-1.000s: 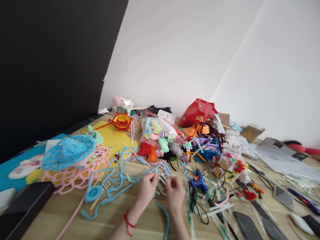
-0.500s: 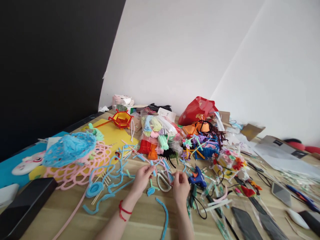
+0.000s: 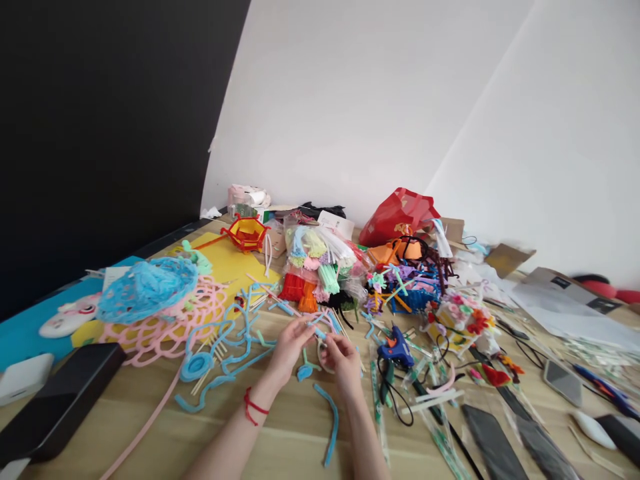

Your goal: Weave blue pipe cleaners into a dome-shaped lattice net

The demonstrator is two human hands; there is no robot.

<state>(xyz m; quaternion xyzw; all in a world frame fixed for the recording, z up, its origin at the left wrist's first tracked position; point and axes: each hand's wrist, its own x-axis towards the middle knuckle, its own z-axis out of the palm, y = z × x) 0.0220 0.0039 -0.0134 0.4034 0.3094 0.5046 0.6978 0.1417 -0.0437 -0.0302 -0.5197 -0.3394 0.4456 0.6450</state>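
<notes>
My left hand (image 3: pixel 289 347) and my right hand (image 3: pixel 345 357) meet low in the middle of the wooden table (image 3: pixel 280 433). Both pinch a short light-blue pipe cleaner piece (image 3: pixel 320 333) between their fingertips. A red string is tied round my left wrist. Just below the hands lie a small blue-green pipe cleaner shape (image 3: pixel 303 371) and a curved blue pipe cleaner (image 3: pixel 331 423). A white looped piece lies partly hidden under my right hand.
A blue glue gun (image 3: pixel 395 347) with a black cord lies right of my hands. Bagged pipe cleaners (image 3: pixel 320 270) are piled behind. Pink and blue lattice work (image 3: pixel 150 300) and a black box (image 3: pixel 60 407) lie left. A red bag (image 3: pixel 397 213), a phone (image 3: pixel 563 381) and packets are right.
My hands have drawn closer together, and the right one has come left to join the left on the blue piece. The view has shifted slightly.
</notes>
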